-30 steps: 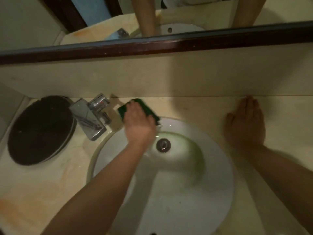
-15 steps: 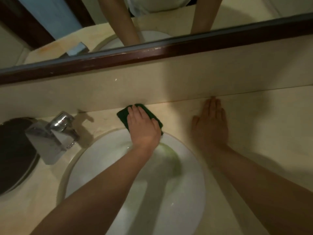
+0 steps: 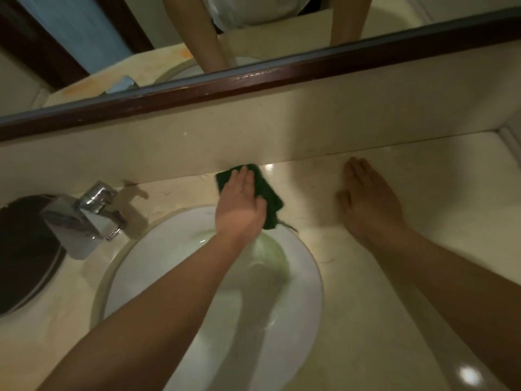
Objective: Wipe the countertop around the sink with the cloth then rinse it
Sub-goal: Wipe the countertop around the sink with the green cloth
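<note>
Behind the white sink (image 3: 307, 292), left hand (image 3: 239, 203) pressing flat-fingered on a green cloth (image 3: 269, 193) against the backsplash, right hand (image 3: 369, 198) resting flat and unclenched on the counter (image 3: 437, 193), chrome faucet (image 3: 90, 210) standing at left.

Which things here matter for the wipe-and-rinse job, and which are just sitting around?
In the job:
green cloth, pressed under the left hand
countertop
sink
faucet, for the rinse

Lying about:
dark round object left of the faucet
mirror
right hand, flat on the countertop
</note>
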`<state>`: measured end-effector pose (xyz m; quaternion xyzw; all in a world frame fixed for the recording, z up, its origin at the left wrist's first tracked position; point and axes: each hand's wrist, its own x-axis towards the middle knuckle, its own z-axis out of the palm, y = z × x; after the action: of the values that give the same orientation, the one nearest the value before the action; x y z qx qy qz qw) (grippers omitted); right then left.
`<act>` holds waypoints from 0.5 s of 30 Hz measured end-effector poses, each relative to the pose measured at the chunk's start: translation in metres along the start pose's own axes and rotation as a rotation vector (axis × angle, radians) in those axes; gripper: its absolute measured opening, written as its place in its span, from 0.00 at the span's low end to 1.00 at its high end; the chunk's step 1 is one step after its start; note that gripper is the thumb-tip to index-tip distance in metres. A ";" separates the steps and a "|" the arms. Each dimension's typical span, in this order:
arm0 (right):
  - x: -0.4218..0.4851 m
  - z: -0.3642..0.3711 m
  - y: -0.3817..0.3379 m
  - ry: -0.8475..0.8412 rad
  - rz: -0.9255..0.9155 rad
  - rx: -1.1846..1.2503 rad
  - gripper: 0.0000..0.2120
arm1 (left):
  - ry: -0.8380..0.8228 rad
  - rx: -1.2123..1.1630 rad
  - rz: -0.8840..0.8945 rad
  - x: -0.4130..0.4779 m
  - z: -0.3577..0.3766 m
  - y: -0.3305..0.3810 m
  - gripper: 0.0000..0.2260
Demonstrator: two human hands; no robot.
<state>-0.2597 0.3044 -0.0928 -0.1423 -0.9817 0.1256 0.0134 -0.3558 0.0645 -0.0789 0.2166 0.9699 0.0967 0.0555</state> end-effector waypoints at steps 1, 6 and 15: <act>-0.003 0.000 0.002 0.010 0.022 -0.028 0.33 | 0.044 0.026 -0.093 -0.005 -0.004 -0.021 0.29; -0.003 0.004 -0.009 0.062 0.218 -0.071 0.37 | 0.039 0.068 -0.412 0.001 -0.012 -0.052 0.28; 0.004 0.001 0.018 -0.010 0.042 -0.052 0.36 | -0.028 0.125 -0.096 0.018 0.020 0.065 0.31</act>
<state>-0.2581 0.3221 -0.0981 -0.1626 -0.9815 0.1009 0.0021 -0.3421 0.1326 -0.0862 0.1740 0.9824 0.0300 0.0601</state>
